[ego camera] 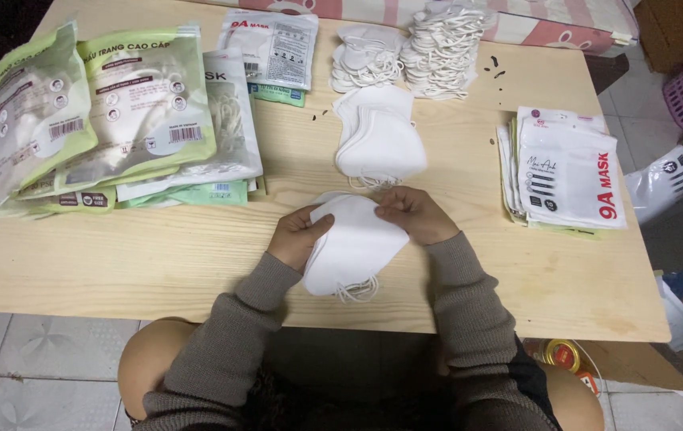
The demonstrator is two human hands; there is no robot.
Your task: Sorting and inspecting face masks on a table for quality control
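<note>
Because the wooden table (158, 263) bears every item, it serves as the landmark: near its front edge, at centre, lies the small stack of white face masks (353, 247). The stack likely handles light, soft and prone to fanning; grip its folded upper edge. The left hand (297, 237) and right hand (415, 215) pinch that edge, fingers closed.

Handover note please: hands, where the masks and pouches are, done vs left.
Left hand and right hand both grip a small stack of white masks over the wooden table.
Loose masks lie just beyond; two more piles at the far edge.
Filled pouches stacked far left.
Flat pouches on the right.
Held stack not yet in a pouch.
</note>
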